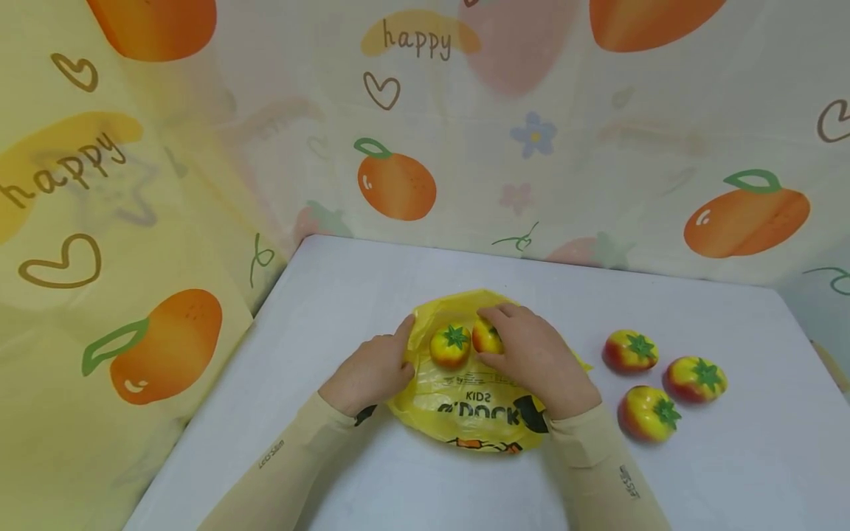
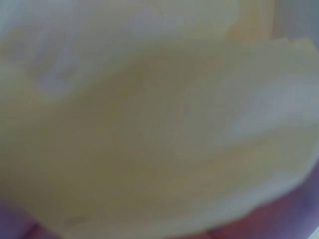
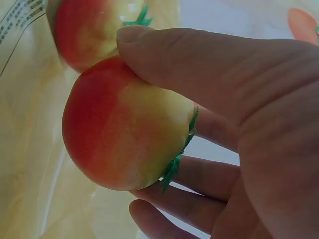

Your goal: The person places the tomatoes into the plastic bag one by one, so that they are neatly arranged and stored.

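A yellow plastic bag (image 1: pixel 425 420) with printed lettering lies on the table in front of me. My left hand (image 1: pixel 375 369) pinches its left edge; in the left wrist view the blurred bag film (image 2: pixel 159 134) covers nearly everything. Over the bag's right side, my right hand (image 1: pixel 538 361) grips a red-and-yellow toy tomato (image 3: pixel 124 129) with green plastic leaves, thumb on one side and fingers on the other. Another toy tomato (image 1: pixel 449 346) sits at the bag just left of the held one, leaves up.
To the right of the bag, three more toy tomatoes (image 1: pixel 630 351) (image 1: pixel 687 387) (image 1: pixel 640 413) stand grouped on the white table (image 1: pixel 744 472). A fruit-patterned cloth (image 1: pixel 458 162) hangs behind the table and along its left side.
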Available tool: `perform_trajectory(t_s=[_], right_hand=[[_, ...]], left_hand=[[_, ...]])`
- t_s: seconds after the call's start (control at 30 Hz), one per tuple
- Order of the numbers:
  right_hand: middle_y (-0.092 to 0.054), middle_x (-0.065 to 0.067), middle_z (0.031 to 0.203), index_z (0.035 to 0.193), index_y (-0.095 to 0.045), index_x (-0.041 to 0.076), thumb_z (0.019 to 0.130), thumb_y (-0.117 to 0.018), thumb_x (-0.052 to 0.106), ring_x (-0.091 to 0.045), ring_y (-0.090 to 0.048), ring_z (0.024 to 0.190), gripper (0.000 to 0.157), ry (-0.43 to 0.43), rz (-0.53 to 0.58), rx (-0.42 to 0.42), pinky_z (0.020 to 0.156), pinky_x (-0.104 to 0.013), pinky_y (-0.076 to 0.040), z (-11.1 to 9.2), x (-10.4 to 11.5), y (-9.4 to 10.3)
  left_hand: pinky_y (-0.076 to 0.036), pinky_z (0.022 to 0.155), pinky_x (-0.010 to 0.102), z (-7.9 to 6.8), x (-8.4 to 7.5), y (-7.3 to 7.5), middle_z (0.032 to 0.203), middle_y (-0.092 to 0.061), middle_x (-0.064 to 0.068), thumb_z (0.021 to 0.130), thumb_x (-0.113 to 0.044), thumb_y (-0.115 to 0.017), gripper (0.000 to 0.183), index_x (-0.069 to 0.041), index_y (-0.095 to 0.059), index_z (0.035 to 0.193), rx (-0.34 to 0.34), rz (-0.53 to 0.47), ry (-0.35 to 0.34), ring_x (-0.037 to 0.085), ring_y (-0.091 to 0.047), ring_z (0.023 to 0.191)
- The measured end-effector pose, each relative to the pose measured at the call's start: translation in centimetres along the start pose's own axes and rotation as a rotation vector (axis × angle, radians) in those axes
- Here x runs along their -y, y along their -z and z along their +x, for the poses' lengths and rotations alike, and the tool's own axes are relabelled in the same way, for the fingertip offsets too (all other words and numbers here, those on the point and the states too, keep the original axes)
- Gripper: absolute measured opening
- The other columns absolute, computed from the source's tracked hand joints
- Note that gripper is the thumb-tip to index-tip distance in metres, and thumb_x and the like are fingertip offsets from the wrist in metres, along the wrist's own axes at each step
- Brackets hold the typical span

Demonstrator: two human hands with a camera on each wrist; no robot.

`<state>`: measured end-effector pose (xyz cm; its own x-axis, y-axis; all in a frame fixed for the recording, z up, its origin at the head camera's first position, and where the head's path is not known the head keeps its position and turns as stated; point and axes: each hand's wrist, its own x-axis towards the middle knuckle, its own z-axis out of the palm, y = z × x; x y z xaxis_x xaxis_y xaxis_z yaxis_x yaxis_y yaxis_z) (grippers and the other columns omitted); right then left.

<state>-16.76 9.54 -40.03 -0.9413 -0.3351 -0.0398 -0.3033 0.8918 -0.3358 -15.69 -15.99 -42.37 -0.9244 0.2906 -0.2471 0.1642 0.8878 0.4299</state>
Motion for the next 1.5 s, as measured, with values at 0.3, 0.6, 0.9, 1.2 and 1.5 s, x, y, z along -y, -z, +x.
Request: perform_trajectory(t_s=[0.3, 0.6, 0.9, 1.2, 1.5], right_hand=[[-0.066, -0.015, 0.144, 0.151, -0.062, 0.009, 0.091, -0.086, 0.036, -0.034, -0.064, 0.127, 0.069, 0.010, -0.049, 0.013, 0.115, -0.053, -0.051, 0.3, -0.2, -0.7], [-0.068, -0.014, 0.138, 0.150, -0.062, 0.009, 0.090, -0.088, 0.037, -0.033, -0.065, 0.122, 0.071, 0.039, -0.070, 0.021, 0.113, -0.050, -0.052, 0.4, 0.0, -1.3], [-0.067, -0.015, 0.140, 0.151, -0.061, 0.009, 0.092, -0.086, 0.037, -0.034, -0.065, 0.124, 0.070, 0.031, -0.080, 0.042, 0.114, -0.051, -0.052, 0.6, 0.2, -1.6], [-0.067, -0.013, 0.139, 0.151, -0.061, 0.010, 0.093, -0.085, 0.038, -0.032, -0.065, 0.120, 0.068, 0.024, -0.089, 0.048, 0.113, -0.050, -0.053, 0.7, 0.5, -2.1], [-0.067, -0.012, 0.133, 0.149, -0.062, 0.009, 0.093, -0.085, 0.039, -0.030, -0.065, 0.113, 0.068, 0.028, -0.103, 0.040, 0.109, -0.049, -0.055, 0.7, 0.5, -2.2]], left_hand=[[-0.046, 0.060, 0.031, -0.1, -0.1, 0.0, 0.091, -0.065, 0.009, 0.102, -0.013, -0.060, 0.078, -0.003, -0.024, 0.171, 0.001, 0.003, 0.006, 0.020, -0.054, 0.064], [-0.044, 0.057, 0.030, 0.1, -0.1, -0.1, 0.087, -0.063, 0.008, 0.103, -0.014, -0.060, 0.077, -0.004, -0.024, 0.171, 0.005, 0.008, 0.010, 0.019, -0.053, 0.062], [-0.044, 0.057, 0.030, 0.1, -0.1, -0.1, 0.089, -0.064, 0.009, 0.103, -0.014, -0.060, 0.077, -0.003, -0.024, 0.171, 0.004, 0.008, 0.008, 0.020, -0.053, 0.061], [-0.045, 0.059, 0.031, 0.1, -0.1, -0.1, 0.092, -0.066, 0.010, 0.103, -0.015, -0.061, 0.077, -0.002, -0.025, 0.170, -0.002, 0.027, 0.005, 0.020, -0.054, 0.062], [-0.045, 0.059, 0.031, 0.0, -0.3, -0.1, 0.092, -0.066, 0.010, 0.103, -0.015, -0.061, 0.077, -0.002, -0.027, 0.170, -0.011, 0.033, 0.001, 0.020, -0.054, 0.063]])
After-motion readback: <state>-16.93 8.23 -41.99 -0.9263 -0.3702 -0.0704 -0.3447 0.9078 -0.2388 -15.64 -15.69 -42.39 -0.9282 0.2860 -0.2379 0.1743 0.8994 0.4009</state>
